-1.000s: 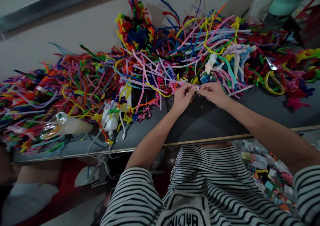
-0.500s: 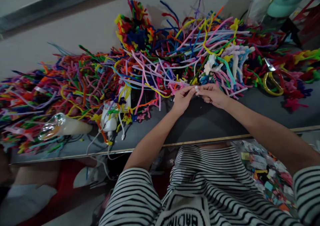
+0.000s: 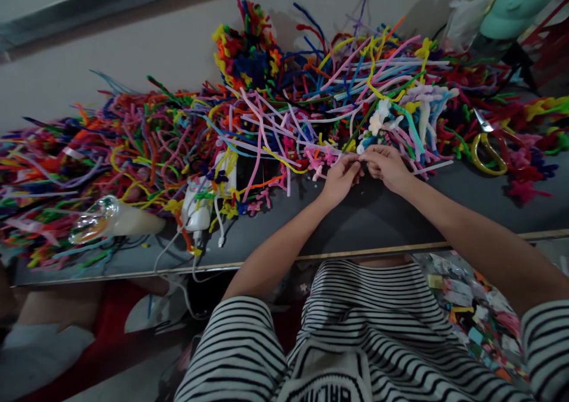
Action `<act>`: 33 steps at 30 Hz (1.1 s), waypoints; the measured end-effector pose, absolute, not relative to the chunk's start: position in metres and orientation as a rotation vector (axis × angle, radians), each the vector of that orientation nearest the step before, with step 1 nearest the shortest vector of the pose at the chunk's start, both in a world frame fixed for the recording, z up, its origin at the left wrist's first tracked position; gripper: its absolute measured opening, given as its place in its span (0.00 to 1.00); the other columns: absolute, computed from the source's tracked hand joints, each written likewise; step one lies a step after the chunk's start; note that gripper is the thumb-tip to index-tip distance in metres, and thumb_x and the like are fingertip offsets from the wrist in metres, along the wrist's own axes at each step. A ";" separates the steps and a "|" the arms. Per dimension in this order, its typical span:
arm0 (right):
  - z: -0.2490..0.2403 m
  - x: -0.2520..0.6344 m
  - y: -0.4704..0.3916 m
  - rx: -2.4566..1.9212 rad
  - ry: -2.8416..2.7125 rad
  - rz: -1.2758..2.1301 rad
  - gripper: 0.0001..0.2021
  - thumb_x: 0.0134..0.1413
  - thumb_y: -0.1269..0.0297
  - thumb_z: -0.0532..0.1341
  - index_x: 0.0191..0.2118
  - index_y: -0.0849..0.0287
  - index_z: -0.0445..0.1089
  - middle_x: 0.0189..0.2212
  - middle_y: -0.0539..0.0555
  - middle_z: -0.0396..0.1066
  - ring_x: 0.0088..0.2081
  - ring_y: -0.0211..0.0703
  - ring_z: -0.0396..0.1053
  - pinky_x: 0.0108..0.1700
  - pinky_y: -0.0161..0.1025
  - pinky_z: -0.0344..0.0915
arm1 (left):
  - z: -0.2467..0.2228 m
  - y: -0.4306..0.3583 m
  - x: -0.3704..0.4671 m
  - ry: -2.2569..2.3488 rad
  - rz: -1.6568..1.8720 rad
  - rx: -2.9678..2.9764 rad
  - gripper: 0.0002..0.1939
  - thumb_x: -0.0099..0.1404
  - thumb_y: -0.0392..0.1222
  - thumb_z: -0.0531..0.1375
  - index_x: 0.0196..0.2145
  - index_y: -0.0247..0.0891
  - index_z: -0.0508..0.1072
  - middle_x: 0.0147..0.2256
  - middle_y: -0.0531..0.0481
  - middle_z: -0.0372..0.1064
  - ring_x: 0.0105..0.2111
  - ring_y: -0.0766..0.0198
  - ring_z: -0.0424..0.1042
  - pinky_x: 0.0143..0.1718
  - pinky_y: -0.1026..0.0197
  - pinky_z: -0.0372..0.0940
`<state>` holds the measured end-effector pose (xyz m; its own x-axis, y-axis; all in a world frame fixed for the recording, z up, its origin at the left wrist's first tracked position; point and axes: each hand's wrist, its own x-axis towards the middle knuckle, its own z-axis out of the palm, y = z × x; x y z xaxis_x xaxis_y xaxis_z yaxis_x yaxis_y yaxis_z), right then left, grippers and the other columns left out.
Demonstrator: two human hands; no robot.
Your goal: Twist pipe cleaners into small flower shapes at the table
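Observation:
My left hand (image 3: 341, 179) and my right hand (image 3: 386, 166) meet at their fingertips above the dark table near its far middle. Both are closed in a pinch. Whatever lies between the fingers is too small and too covered to make out. Just beyond the right hand sits a white fuzzy flower shape (image 3: 380, 112) made of pipe cleaner, amid a bunch of pale pipe cleaners (image 3: 424, 102). Close to the left fingers lie small pink pipe-cleaner pieces (image 3: 316, 158).
A long heap of coloured pipe cleaners (image 3: 146, 129) runs along the wall. Yellow-handled scissors (image 3: 488, 153) lie at the right. Toward the left are a white charger (image 3: 196, 212) with cables and a tipped pale cup (image 3: 136, 219). The table edge (image 3: 368, 251) is close to my body.
Both hands have shifted slightly right in the view, as has the scene. The small white piece seen between the fingertips before is now hidden, and the right fingers are more curled.

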<state>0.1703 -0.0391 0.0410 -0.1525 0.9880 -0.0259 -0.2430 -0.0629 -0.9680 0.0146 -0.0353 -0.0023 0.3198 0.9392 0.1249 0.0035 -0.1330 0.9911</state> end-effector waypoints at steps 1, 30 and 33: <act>0.041 0.170 -0.040 -0.987 -1.118 1.470 0.12 0.46 0.61 0.70 0.23 0.57 0.67 0.11 0.39 0.49 0.13 0.26 0.44 0.18 0.32 0.38 | -0.003 -0.031 0.011 0.932 1.053 1.504 0.10 0.75 0.46 0.58 0.44 0.38 0.73 0.28 0.54 0.72 0.22 0.71 0.67 0.25 0.66 0.63; 0.036 0.171 -0.032 -1.030 -1.203 1.510 0.15 0.48 0.54 0.73 0.27 0.58 0.72 0.12 0.40 0.49 0.15 0.28 0.43 0.19 0.33 0.39 | 0.045 -0.030 -0.072 1.603 0.794 2.411 0.13 0.71 0.47 0.64 0.31 0.40 0.81 0.33 0.45 0.79 0.36 0.56 0.75 0.40 0.56 0.66; 0.033 0.171 -0.031 -1.032 -1.206 1.519 0.14 0.48 0.54 0.73 0.28 0.58 0.73 0.12 0.40 0.49 0.16 0.28 0.43 0.19 0.33 0.39 | 0.042 -0.031 -0.071 1.673 0.828 2.332 0.06 0.65 0.44 0.69 0.37 0.40 0.82 0.35 0.44 0.80 0.38 0.54 0.75 0.41 0.55 0.67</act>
<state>0.1714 -0.0310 0.0329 -0.2358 0.9693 -0.0700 -0.1516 -0.1078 -0.9826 -0.0713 -0.0312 0.0423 0.2236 0.9119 0.3441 0.8265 -0.3646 0.4290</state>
